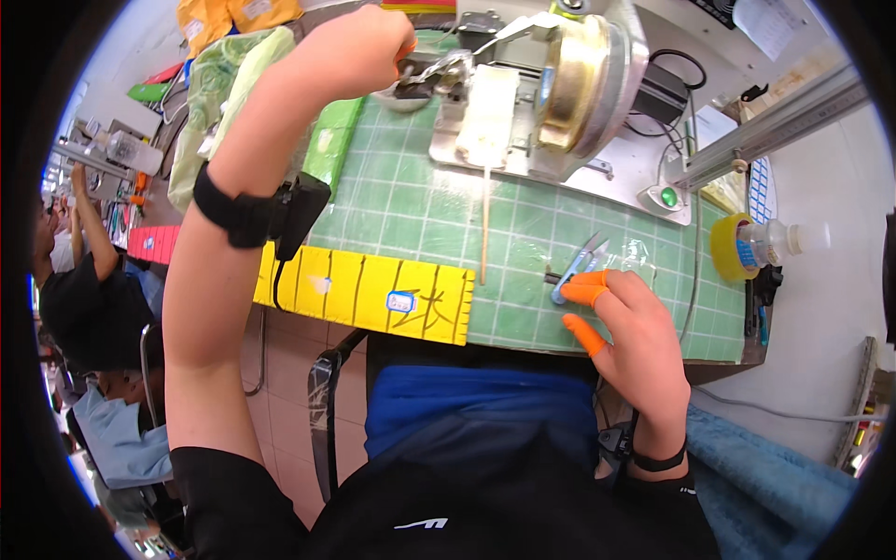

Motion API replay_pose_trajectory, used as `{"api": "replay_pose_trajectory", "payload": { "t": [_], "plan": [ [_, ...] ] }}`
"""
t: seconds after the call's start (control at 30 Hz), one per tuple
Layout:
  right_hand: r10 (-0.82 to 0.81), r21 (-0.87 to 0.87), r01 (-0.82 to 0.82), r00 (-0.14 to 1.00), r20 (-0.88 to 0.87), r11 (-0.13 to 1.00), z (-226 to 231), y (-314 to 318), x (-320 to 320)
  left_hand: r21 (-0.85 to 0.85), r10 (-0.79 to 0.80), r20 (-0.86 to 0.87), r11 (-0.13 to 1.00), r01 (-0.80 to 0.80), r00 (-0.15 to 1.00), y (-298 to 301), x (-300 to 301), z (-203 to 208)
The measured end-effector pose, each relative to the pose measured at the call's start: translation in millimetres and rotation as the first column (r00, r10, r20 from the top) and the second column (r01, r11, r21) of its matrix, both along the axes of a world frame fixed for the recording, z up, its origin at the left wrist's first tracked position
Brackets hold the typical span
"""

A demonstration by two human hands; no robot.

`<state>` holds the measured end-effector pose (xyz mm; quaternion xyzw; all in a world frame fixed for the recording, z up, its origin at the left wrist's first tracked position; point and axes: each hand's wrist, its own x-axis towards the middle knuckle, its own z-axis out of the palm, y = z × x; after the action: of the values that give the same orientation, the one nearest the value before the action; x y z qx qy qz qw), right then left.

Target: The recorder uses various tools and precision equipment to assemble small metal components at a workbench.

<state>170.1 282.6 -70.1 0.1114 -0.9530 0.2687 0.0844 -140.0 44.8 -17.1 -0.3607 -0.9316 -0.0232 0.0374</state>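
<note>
My left hand [359,51] reaches to the far side of the bench, its fingers curled beside a small metal clamp-like mechanism [448,77]. An orange finger cot shows at its edge; what the fingers hold is hidden. Low over the right part of the bench is my right hand [639,327], with orange cots on several fingers. Its fingertips touch the handle end of blue thread snips [581,266], while the thumb stays apart. A thin wooden stick [484,229] runs toward me from a pale block [490,107] on the machine, beside a round metal drum [569,84].
A green gridded mat [401,205] covers the bench. Along its front edge lies a yellow marked strip [364,289]. Yellow tape [733,247] and a clear bottle [775,243] are at right, near a green button [668,197]. Another person [84,289] sits at far left.
</note>
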Motion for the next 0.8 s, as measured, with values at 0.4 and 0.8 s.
{"api": "replay_pose_trajectory", "payload": {
  "t": [0.4,0.8],
  "plan": [
    [-0.040,-0.090,0.039,0.999,-0.009,0.995,-12,9,1,0.004,0.006,0.066,1.000,-0.006,0.998,-10,-47,-58],
    [0.191,-0.059,-0.191,0.981,-0.018,0.980,-9,-11,-6,0.388,-0.011,0.340,0.913,-0.129,0.941,-21,-38,-26]
  ]
}}
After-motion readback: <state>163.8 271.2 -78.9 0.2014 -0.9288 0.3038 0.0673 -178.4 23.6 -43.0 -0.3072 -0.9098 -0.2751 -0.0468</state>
